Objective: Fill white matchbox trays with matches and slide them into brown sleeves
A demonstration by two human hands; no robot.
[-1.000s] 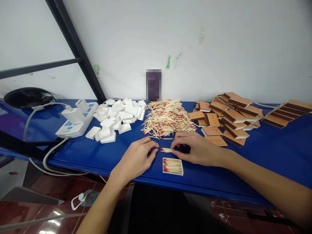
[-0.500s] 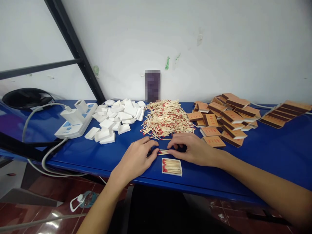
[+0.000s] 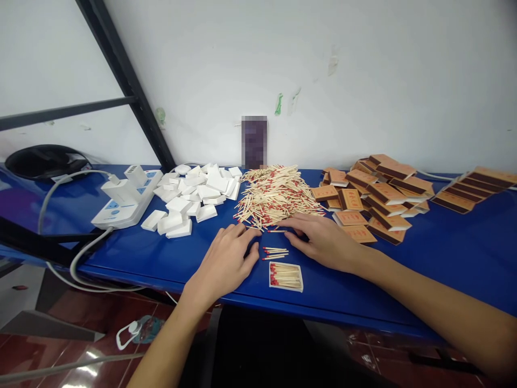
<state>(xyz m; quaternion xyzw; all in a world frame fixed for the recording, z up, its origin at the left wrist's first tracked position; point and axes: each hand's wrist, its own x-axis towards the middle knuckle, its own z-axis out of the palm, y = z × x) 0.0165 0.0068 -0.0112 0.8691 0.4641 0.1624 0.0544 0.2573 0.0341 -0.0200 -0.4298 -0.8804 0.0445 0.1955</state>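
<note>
My left hand (image 3: 230,256) rests on the blue table, thumb and fingers apart, its index fingertip at the near edge of the match pile (image 3: 278,196). Over the right front of that pile reaches my right hand (image 3: 317,240), its fingers spread and the thumb close to a single loose match (image 3: 277,231). Between the hands and a white matchbox tray lies a small row of matches (image 3: 276,252), red heads to the left. The tray (image 3: 301,277) sits near the table's front edge with many matches in it, heads also to the left.
White empty trays (image 3: 181,207) are heaped at left, beside a power strip (image 3: 121,213) with cables. Orange matchbox sleeves (image 3: 383,191) are piled at right, with a leaning row (image 3: 470,188) farther over. A blurred dark rectangle (image 3: 254,143) stands against the wall.
Both hands have let go of the small row of matches, which now lies free on the table. My fingers have moved away from me, to the near edge of the pile.
</note>
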